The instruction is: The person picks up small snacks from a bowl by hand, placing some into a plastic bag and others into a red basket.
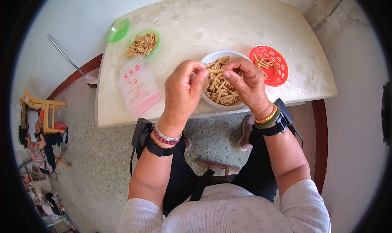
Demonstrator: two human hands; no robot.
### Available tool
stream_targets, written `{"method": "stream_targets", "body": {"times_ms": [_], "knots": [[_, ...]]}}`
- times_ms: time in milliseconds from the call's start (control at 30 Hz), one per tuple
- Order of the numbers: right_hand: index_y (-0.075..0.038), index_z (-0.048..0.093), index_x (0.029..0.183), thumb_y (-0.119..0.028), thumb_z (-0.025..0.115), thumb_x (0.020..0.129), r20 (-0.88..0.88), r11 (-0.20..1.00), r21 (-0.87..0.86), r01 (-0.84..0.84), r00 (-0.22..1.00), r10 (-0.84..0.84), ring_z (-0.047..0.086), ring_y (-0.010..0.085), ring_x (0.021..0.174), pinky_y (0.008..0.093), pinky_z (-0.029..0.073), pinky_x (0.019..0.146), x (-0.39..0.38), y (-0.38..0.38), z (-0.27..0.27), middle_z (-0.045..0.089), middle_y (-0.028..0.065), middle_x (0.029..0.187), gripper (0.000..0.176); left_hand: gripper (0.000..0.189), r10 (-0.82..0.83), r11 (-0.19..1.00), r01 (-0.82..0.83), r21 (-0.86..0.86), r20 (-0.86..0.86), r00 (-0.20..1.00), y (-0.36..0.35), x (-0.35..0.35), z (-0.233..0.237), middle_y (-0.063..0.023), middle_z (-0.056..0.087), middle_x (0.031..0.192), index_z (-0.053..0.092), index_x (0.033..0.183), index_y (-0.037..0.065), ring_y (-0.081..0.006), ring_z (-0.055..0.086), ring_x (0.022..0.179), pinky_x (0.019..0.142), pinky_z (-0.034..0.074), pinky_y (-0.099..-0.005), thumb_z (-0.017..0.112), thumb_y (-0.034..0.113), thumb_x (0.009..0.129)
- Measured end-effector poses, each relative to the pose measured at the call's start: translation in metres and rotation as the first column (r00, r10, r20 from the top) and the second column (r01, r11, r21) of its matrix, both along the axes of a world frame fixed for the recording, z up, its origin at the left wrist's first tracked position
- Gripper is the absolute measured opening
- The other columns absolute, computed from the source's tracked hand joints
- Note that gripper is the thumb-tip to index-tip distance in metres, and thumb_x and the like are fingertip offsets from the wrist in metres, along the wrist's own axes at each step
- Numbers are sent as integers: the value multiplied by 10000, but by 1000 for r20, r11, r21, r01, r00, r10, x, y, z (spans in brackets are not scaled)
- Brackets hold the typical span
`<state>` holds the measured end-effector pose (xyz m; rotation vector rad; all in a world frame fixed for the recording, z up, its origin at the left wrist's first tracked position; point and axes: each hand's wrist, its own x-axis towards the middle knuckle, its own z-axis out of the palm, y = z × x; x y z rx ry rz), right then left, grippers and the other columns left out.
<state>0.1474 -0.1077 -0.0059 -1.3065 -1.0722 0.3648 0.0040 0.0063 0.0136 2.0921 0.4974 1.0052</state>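
Observation:
Between my two hands is a short light-brown stick, pinched at one end by each hand. My left hand grips its left end with thumb and index finger. The right end sits between thumb and fingers of my right hand. Both hands are over a white bowl heaped with similar sticks. A red perforated basket with a few sticks stands just right of my right hand. Left of my left hand lies a pile of clear zip bags with red print.
At the table's back left, a green plate bears more sticks beside another green dish. A broom or dustpan handle leans at the left wall. Another person sits near a wooden chair at far left.

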Motion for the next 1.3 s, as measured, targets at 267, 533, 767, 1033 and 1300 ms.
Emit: {"method": "stream_targets", "body": {"times_ms": [267,533,767,1033,1300], "knots": [[-42,644,812,-65,728,780,307,985,-64,159,942,-132,578,190,682,302,473,633,-11,7,12,617,66,756,93,290,161,985,-132,114,-308,938,22,-16,-17,-41,585,827,584,1008,44,-113,486,568,542,444,-274,739,118,775],[-71,685,856,-103,692,772,656,992,-36,123,752,-69,600,332,742,415,473,657,-16,38,-6,620,119,768,90,105,185,981,-161,108,-271,945,31,-13,-23,-103,623,649,586,912,29,-204,594,558,542,458,-318,632,68,826],[-46,691,904,-135,637,848,272,904,-314,291,940,-208,651,306,787,370,516,691,28,24,-10,671,154,872,118,99,116,992,-126,-14,-313,943,24,-12,-13,-116,625,633,578,912,25,-242,600,571,565,466,-347,617,67,831],[-100,708,853,-127,627,791,622,822,-517,241,765,167,639,311,825,396,507,751,37,6,-41,661,132,864,106,136,93,995,-96,4,-300,949,24,-11,-14,-96,591,590,586,961,21,-155,521,483,506,417,-284,610,45,829],[-108,671,812,-136,573,829,867,788,-375,488,485,113,636,312,822,412,501,741,14,17,-59,616,113,819,103,171,81,996,-88,-8,-301,950,24,-11,-15,-78,566,575,595,1005,21,-121,490,488,502,400,-276,613,55,838]]}}
